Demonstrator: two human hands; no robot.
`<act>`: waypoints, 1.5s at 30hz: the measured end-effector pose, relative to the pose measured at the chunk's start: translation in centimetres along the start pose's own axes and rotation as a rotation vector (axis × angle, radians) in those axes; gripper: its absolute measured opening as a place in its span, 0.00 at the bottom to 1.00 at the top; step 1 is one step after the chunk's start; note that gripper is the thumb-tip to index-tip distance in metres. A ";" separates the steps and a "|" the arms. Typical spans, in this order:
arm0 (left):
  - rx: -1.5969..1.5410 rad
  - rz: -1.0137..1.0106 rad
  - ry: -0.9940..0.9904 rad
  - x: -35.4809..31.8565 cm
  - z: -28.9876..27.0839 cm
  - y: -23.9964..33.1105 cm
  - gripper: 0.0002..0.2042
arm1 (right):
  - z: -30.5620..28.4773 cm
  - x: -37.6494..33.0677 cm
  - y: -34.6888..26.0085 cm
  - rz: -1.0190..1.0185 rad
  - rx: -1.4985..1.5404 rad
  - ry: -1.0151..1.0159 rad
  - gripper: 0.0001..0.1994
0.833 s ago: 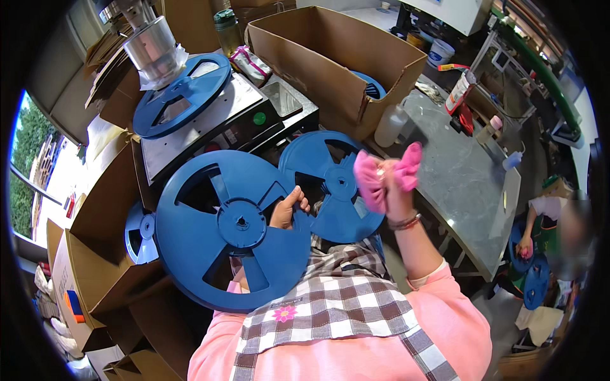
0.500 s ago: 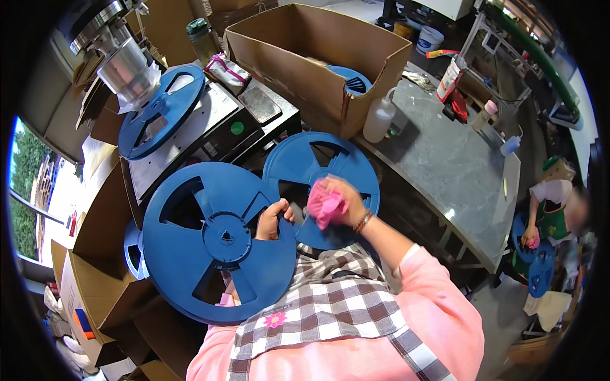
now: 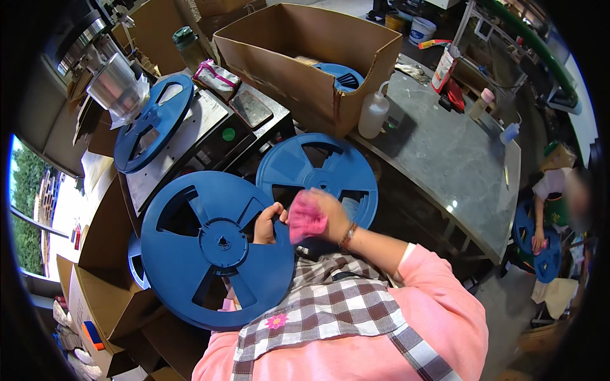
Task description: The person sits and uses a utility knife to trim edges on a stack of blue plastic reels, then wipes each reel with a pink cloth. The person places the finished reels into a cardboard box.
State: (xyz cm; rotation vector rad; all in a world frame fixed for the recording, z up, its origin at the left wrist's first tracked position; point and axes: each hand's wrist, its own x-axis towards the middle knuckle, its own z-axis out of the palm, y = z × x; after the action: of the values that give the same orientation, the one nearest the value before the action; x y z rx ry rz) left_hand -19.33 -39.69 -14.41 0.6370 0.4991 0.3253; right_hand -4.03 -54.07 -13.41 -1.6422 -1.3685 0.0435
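My left hand [image 3: 265, 225] reaches through a cutout of a large blue plastic reel [image 3: 170, 247], its fingers curled over the reel's right side. This reel stands tilted in front of me against my checked apron. A bunched pink cloth [image 3: 306, 217] is gripped in my right hand [image 3: 333, 214], close beside the reel's right rim; whether it touches the rim I cannot tell. Behind both hands, a second blue reel [image 3: 284, 160] leans with its lower part covered by my right hand and the cloth.
Another blue reel [image 3: 130, 155] sits under a metal press head [image 3: 117, 89] at the left. A cardboard box [image 3: 273, 66] with a blue reel inside stands ahead. On the grey table [image 3: 438, 159] is a squeeze bottle [image 3: 373, 115]. A co-worker [image 3: 556, 206] handles blue reels at far right.
My right hand has moved left with the pink cloth, toward the front reel's rim. My left hand keeps its grip. At far right, the co-worker's hand has moved slightly.
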 end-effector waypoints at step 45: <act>0.135 -0.041 0.071 -0.9 -0.7 -0.5 0.08 | 3.0 6.6 4.4 -0.226 0.152 -0.057 0.28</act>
State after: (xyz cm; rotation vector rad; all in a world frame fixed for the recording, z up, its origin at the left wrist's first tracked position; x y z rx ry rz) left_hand -20.36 -40.16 -14.91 0.7473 0.6055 0.2778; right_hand -0.06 -46.68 -14.62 -1.3623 -1.5481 0.0609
